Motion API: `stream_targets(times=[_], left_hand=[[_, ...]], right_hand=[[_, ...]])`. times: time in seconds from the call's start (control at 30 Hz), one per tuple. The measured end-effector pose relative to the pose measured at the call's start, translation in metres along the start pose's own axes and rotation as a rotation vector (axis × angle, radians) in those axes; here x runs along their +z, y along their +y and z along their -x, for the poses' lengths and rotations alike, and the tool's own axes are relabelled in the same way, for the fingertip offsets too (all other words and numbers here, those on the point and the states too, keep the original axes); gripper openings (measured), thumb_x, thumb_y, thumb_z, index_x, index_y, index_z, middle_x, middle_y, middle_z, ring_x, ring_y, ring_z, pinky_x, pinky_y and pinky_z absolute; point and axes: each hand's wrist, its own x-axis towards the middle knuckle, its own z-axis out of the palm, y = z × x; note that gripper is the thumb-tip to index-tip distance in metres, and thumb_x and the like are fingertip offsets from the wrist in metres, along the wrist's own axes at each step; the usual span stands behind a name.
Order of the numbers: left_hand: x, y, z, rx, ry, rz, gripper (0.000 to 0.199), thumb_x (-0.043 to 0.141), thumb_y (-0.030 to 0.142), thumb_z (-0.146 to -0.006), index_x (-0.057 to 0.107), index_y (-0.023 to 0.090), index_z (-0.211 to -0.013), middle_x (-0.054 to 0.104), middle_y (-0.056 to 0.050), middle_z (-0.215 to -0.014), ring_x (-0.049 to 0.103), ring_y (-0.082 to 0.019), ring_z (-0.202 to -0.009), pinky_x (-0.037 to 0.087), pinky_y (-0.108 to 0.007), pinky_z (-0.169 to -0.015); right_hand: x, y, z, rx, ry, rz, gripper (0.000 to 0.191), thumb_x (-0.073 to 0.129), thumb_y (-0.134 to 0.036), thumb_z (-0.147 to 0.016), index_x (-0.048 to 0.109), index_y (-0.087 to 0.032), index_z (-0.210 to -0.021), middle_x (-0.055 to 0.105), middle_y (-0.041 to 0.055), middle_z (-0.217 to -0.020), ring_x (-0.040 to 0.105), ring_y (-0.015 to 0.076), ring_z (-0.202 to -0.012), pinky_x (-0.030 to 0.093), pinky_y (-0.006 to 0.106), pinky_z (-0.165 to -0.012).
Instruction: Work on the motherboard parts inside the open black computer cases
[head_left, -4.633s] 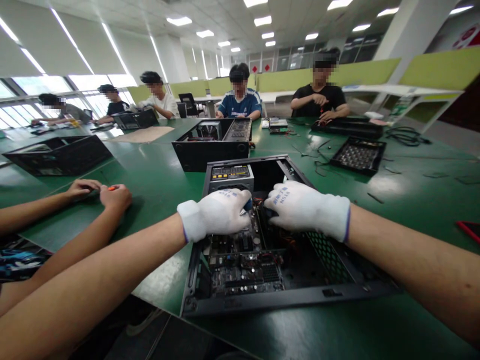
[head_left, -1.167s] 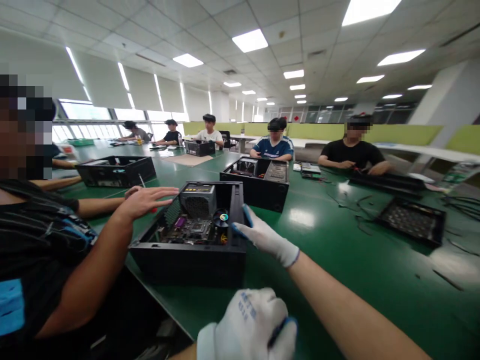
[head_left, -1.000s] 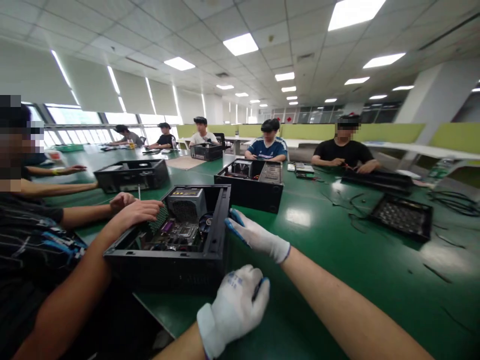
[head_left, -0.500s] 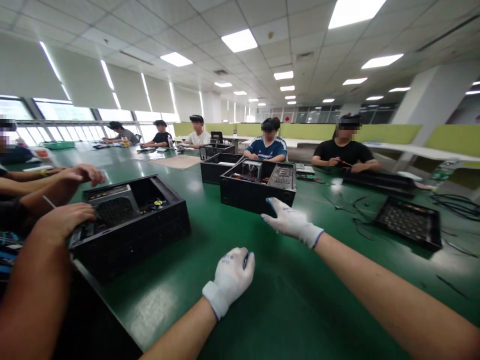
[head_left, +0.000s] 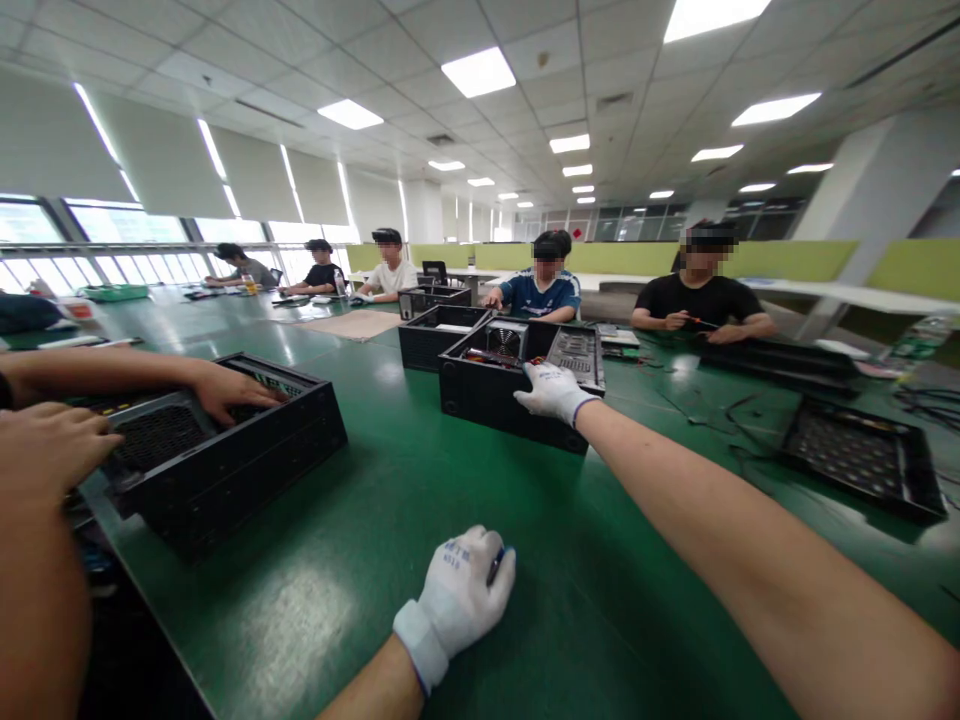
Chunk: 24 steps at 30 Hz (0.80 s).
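My right hand (head_left: 553, 392), in a white glove, reaches forward to an open black computer case (head_left: 517, 400). Its fingers go over the near top edge while the thumb rests outside, against the wall. A fan, cables and a metal drive cage show inside that case. Closer to me, my left hand (head_left: 466, 592), gloved as well, is closed low over the green table (head_left: 360, 500). Something dark shows between its thumb and curled fingers, too small to name.
At left, a co-worker's hands (head_left: 232, 392) work in another open computer case (head_left: 262, 465). A black panel (head_left: 862, 450) and loose cables (head_left: 739, 410) lie at right. More cases (head_left: 431, 345) stand beyond mine. Several people sit along the table's far side.
My right hand has moved forward onto the computer case's edge. My left hand stays closed. At left, the co-worker's case has shifted and one of their hands now reaches inside it.
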Motion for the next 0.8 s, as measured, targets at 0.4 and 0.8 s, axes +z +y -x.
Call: stream_targets(times=[0.4, 0.8], left_hand=[[0.002, -0.011, -0.004, -0.064, 0.037, -0.064, 0.027, 0.044, 0.035, -0.103, 0.060, 0.023, -0.084, 0.066, -0.004, -0.082, 0.066, -0.020, -0.076, 0.050, -0.032, -0.070], [0.007, -0.039, -0.015, -0.292, 0.471, 0.196, 0.032, 0.045, 0.042, -0.100, 0.067, 0.022, -0.087, 0.073, -0.008, -0.085, 0.071, -0.024, -0.081, 0.054, -0.036, -0.078]], right_hand=[[-0.013, 0.002, 0.020, 0.021, -0.014, 0.056, 0.048, 0.060, -0.054, -0.099, 0.066, -0.015, -0.126, 0.067, 0.0138, -0.129, 0.063, 0.0277, -0.119, 0.049, 0.050, -0.103], [-0.046, 0.020, 0.156, -0.099, 0.107, 0.071, 0.056, 0.047, -0.062, -0.100, 0.071, -0.012, -0.107, 0.072, 0.0190, -0.105, 0.063, 0.0328, -0.100, 0.045, 0.041, -0.087]])
